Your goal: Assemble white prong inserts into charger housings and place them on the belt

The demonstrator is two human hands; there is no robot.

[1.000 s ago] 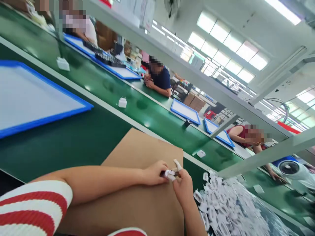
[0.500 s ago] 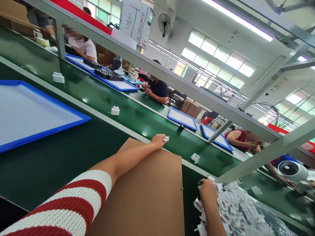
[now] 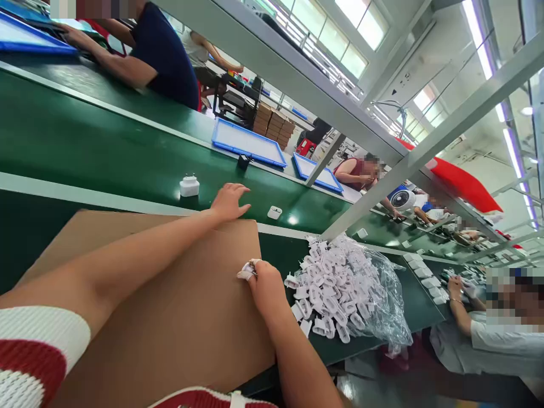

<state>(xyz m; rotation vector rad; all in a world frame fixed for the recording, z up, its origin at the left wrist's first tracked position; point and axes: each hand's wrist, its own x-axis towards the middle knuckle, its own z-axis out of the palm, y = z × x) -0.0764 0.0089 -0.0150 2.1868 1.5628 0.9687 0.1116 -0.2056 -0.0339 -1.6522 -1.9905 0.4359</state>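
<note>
My left hand [image 3: 230, 201] reaches over the near edge of the green conveyor belt [image 3: 106, 144], fingers spread and holding nothing. To its left a white charger [image 3: 189, 186] stands on the belt with its two pins up; to its right lies another white plug piece [image 3: 275, 212]. My right hand [image 3: 270, 286] is closed on a white plastic charger housing [image 3: 246, 272], partly hidden by the fingers, above the brown cardboard [image 3: 182, 317]. Right of that hand, a heap of white charger housings [image 3: 331, 283] spills from a clear plastic bag [image 3: 393, 309].
A black charger [image 3: 243, 162] sits on the belt's far side. Beyond are blue-rimmed trays [image 3: 250, 144] and several people at work. A slanted metal post [image 3: 382, 181] rises behind the heap. At right, a co-worker [image 3: 501, 340] sits by a row of white pieces [image 3: 425, 275].
My left hand has opened and let go of the white charger it held over the belt. My right hand has come left from the heap with a white housing. The view has turned right.
</note>
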